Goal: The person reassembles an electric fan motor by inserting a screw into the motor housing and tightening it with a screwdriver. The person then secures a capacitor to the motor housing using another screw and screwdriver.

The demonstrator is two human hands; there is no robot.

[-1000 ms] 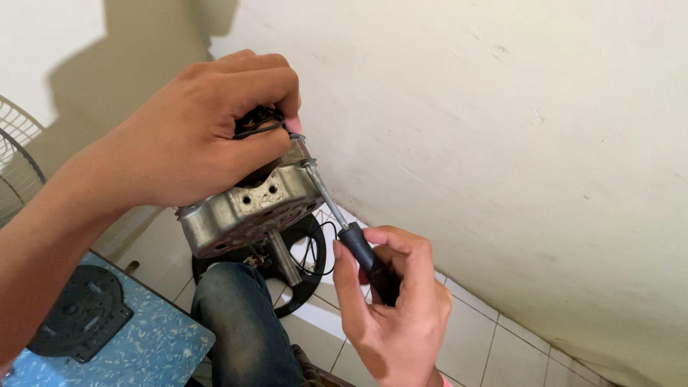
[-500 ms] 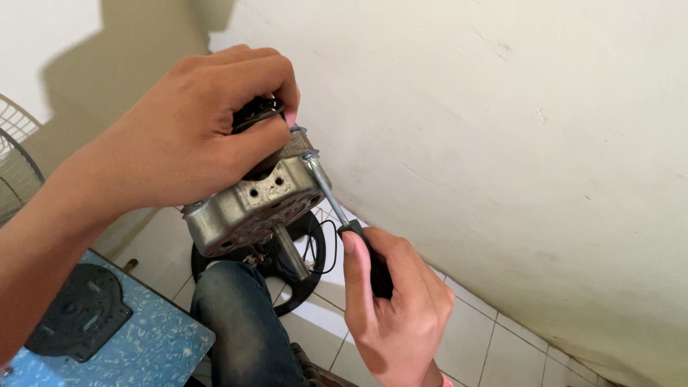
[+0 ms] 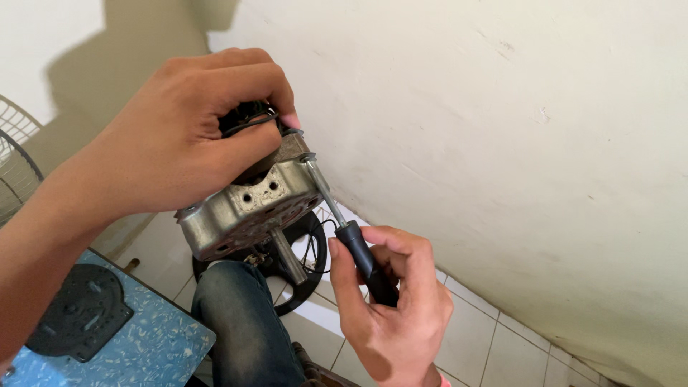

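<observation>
Screwdriver [image 3: 349, 226] now gripped higher on its black handle by right hand [image 3: 390, 304], tip seated on motor [image 3: 247, 204] corner screw; left hand [image 3: 183, 132] clamped around motor, held mid-air above knee [image 3: 244, 322].

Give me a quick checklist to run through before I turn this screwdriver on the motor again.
1. Left hand gripping the grey cast-metal fan motor housing firmly from above: ok.
2. Right hand wrapped around the black handle of the screwdriver: ok.
3. Screwdriver tip seated at the silver screw on the housing's upper corner: looks ok, though exact bit engagement cannot tell.
4. Shaft in line with the screw: cannot tell from this angle.
5. Left fingertips clear of the tip: not ok, they sit close beside the screw.
6. Black wires under the left hand clear of the tool: ok.
</observation>
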